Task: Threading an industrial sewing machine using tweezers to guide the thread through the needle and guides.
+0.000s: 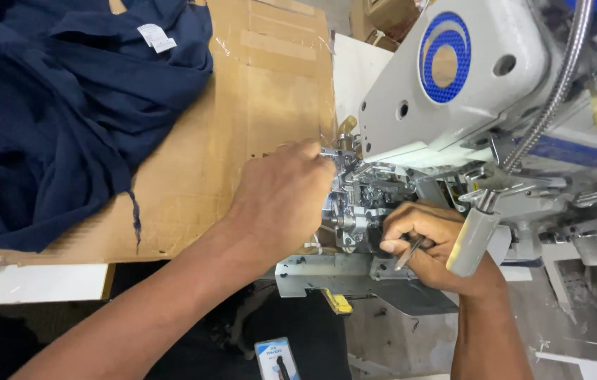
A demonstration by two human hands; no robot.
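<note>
A white industrial sewing machine (453, 84) fills the right half of the head view. My left hand (284, 197) reaches into its metal needle and presser-foot mechanism (351, 200), fingers curled against the parts; what the fingertips hold is hidden. My right hand (429, 246) sits just below and right of that mechanism, pinching thin metal tweezers (408, 253) between thumb and fingers. The tweezers' tips point down and left.
Dark navy fabric (52, 112) with a white label lies heaped on a taped cardboard sheet (242, 105) at the left. A flexible metal lamp arm (559, 84) crosses the machine, ending in a grey handle (471, 243). A small packaged item (277, 359) lies low down.
</note>
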